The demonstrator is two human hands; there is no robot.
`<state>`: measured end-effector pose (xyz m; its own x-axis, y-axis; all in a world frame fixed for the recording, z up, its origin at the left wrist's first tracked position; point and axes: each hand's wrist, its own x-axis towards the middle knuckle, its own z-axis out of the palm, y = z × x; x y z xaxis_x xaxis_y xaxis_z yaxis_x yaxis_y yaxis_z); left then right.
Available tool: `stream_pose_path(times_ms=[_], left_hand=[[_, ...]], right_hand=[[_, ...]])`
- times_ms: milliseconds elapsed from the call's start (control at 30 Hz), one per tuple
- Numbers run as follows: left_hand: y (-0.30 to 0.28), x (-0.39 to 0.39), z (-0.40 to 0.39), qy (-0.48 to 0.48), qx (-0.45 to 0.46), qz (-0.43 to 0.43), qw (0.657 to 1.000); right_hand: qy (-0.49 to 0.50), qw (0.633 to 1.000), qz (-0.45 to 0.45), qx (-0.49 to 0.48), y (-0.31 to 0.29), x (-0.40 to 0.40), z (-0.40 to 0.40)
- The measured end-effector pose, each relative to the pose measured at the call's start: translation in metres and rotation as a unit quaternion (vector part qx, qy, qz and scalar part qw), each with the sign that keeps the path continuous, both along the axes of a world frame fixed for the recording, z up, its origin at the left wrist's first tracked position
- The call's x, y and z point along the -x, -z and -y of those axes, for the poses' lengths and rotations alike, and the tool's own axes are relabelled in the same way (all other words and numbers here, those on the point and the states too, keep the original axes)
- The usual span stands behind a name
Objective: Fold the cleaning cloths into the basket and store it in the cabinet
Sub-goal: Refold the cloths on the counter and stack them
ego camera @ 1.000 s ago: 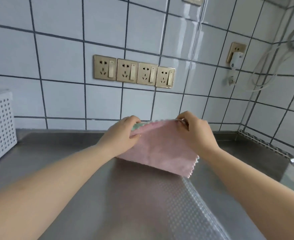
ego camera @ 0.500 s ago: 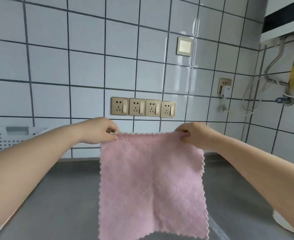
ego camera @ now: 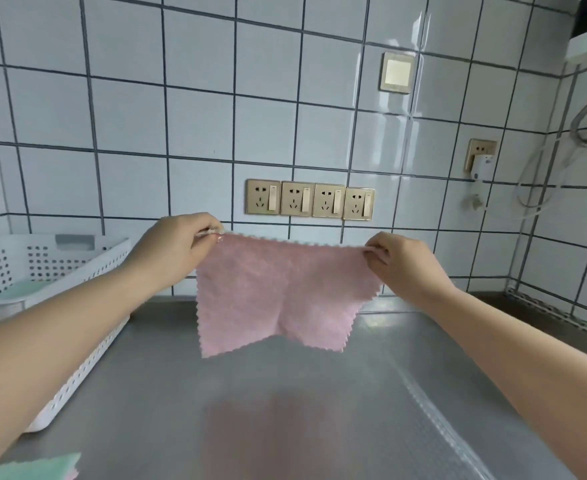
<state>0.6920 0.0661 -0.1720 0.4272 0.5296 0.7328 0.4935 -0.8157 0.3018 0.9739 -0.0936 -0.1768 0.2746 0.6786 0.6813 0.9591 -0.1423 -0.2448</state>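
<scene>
Nearest us, spare cloths (ego camera: 36, 467) lie on the desk (ego camera: 285, 410). Beyond them we hold the pink cloth (ego camera: 278, 292) above it, left hand (ego camera: 181, 247) and right hand (ego camera: 401, 263) pinching its top corners; a moment ago it hung flat, now its lower edge billows, ready for folding. Left of the pink cloth waits the basket (ego camera: 88, 344).

Pink square microfibre cloth (ego camera: 274, 299), zigzag-edged: spread, hanging in the air above the steel counter. White perforated plastic basket (ego camera: 77, 341): counter's left edge, green cloth (ego camera: 18, 289) inside.
</scene>
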Motion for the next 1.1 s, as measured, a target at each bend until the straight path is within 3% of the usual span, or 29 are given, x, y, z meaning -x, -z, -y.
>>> stream_pose_path(times_ms=[100,233,333,600,800,1100], left_hand=[[0.028,0.026,0.028,0.059,0.049,-0.087,0.993],[0.096,0.054,0.063,0.113,0.121,-0.231,0.959],[0.144,0.064,0.083,0.116,0.188,-0.279,0.934],[0.192,0.079,0.12,0.118,0.243,-0.283,0.92],[0.186,0.091,0.123,0.153,0.379,-0.244,0.879],[0.188,0.074,0.094,0.087,0.349,-0.196,0.912]], right_hand=[[-0.037,0.997,-0.033,0.052,0.037,0.008,0.034],[-0.049,0.975,-0.083,0.199,0.112,0.016,0.074],[-0.054,0.956,-0.121,0.261,0.152,0.023,0.092],[-0.046,0.941,-0.204,0.265,0.184,0.047,0.129],[-0.063,0.917,-0.228,0.32,0.178,0.053,0.141],[-0.021,0.916,-0.29,0.277,0.179,0.042,0.1]])
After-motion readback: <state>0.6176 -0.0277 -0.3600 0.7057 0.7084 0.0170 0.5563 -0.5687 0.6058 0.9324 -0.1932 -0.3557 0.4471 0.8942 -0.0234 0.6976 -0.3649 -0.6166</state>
